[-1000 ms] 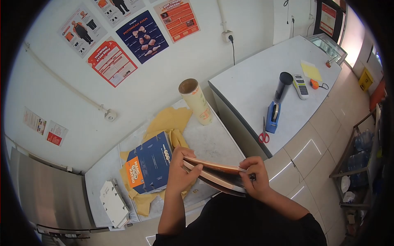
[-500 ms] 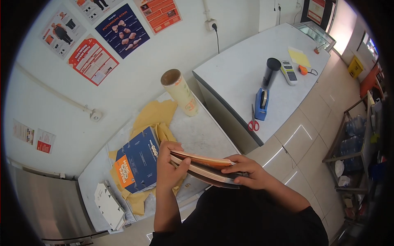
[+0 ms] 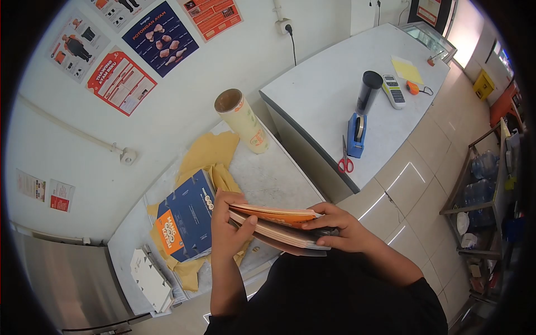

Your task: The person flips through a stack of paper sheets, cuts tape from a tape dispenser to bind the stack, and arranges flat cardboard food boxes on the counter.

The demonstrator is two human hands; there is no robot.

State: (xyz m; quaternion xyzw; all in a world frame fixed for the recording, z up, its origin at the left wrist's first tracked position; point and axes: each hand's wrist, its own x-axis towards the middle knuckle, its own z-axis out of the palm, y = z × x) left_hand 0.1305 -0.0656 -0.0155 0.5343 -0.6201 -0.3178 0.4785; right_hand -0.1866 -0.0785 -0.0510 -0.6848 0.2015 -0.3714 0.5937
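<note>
In front of my body I hold a stack of flat cardboard pieces (image 3: 285,234), seen edge-on, with orange print showing in a gap between its layers. My left hand (image 3: 230,226) grips its left end, thumb on the near side. At the right end my right hand (image 3: 347,230) is closed on the layers, with something dark beside its fingers that I cannot make out. Just left of my left hand, a pile of blue flat cardboard boxes (image 3: 192,215) with an orange panel lies on crumpled brown paper (image 3: 207,155).
A white flat carton (image 3: 149,279) lies at the table's left. Behind stands a large plastic-film roll (image 3: 244,125). Red-handled scissors (image 3: 345,163), a blue tape dispenser (image 3: 356,137), a black tumbler (image 3: 368,92) and a card terminal (image 3: 394,92) occupy the right counter. Shelving (image 3: 480,206) stands far right.
The gap between the stack's layers has widened, showing more orange. My right hand has shifted slightly on its end. The camera view has tilted a little.
</note>
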